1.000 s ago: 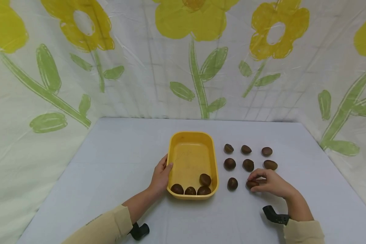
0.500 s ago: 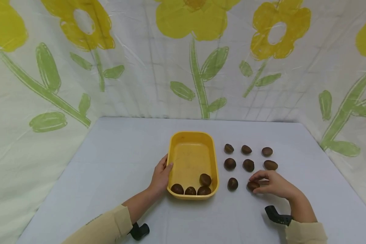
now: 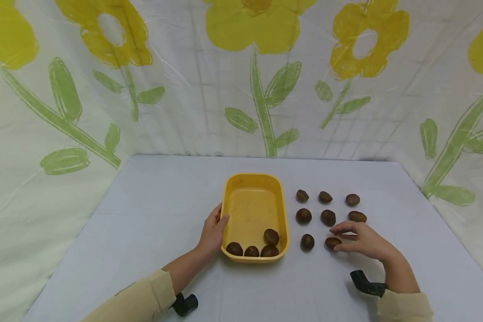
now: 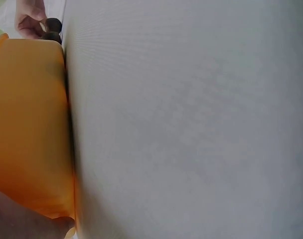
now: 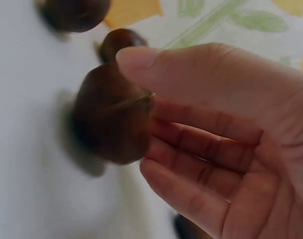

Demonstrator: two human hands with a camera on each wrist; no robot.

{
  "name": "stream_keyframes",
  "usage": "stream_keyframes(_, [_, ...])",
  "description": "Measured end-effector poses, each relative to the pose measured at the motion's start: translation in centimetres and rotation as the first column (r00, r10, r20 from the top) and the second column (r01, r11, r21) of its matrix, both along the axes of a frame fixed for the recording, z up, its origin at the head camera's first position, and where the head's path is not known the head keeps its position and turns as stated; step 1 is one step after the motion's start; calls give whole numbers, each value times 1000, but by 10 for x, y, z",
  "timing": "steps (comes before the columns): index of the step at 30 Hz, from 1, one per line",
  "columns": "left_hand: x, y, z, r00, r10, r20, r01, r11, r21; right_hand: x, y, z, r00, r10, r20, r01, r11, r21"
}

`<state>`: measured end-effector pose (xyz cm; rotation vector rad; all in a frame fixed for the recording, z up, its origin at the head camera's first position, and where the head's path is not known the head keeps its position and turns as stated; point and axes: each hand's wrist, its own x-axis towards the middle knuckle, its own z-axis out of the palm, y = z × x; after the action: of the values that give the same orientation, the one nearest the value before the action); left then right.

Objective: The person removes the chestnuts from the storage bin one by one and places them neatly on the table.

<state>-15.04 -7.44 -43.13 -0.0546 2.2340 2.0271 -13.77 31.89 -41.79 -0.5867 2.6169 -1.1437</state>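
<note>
My left hand [image 3: 212,230] grips the left rim of a yellow plastic tray [image 3: 252,181], thumb over the edge. Several brown chestnuts [image 3: 271,237] lie in the tray's near end. My right hand [image 3: 364,241] is beside a chestnut [image 3: 332,243] on the table, its fingers spread apart around the nut's right side. In the right wrist view, the thumb overlaps the edge of that chestnut [image 5: 111,119] and the other fingers lie close by its lower right. Whether they touch it is hard to tell.
More chestnuts [image 3: 303,216] lie in loose rows right of the tray, with one [image 3: 307,242] left of the nearest nut. The white tabletop [image 3: 165,192] meets a flower-patterned curtain [image 3: 177,112] behind. Black camera mounts [image 3: 368,284] sit at both wrists.
The right hand's fingers have spread and drawn slightly right, leaving more of the chestnut by the thumb showing. The left hand and tray stay in place.
</note>
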Motion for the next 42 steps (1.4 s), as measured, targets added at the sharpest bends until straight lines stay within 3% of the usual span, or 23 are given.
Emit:
stream_keyframes(6, [-2,1,0,1000,0,0,0,1000,7,-4,-9,23,994,-45,-100,48,998,30])
stream_keyframes(10, [-2,1,-1,1000,6,3,-6,1000,0,-12,-26,40,989,-13,-148,18,999,33])
stream_keyframes(15, [-2,2,-2,1000,13,12,-13,1000,-8,-23,-50,55,992,22,-121,-22,1000,-6])
stream_keyframes(19, [-2,2,-4,1000,16,18,-16,1000,-9,-33,-66,58,994,34,-103,-40,997,-60])
stream_keyframes(27, [-3,1,-3,1000,20,13,-19,999,-31,-47,-104,59,988,51,-145,-66,993,-100])
stream_keyframes(42, [-1,1,-1,1000,19,24,-19,1000,2,-63,-164,70,971,204,-128,-215,973,-82])
